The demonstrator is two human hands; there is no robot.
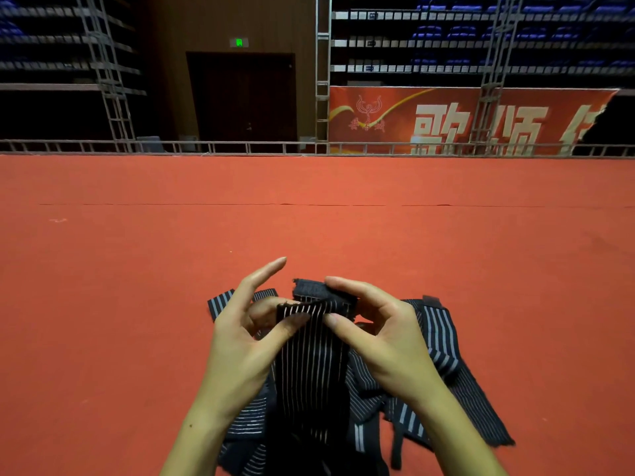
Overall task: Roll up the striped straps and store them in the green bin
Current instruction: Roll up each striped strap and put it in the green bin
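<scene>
Above the strap pile [443, 352], left hand [240, 338] and right hand [385, 334] pinch a striped strap's [312, 365] loosely folded end, which could spring open.

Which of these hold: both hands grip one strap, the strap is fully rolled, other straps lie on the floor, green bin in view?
1. Both the left hand and right hand pinch the top end of one striped strap. True.
2. That strap is fully rolled. False: only its top end is folded over; the rest hangs down.
3. More loose straps lie on the red floor. True.
4. The green bin is in view. False: none shows.
</scene>
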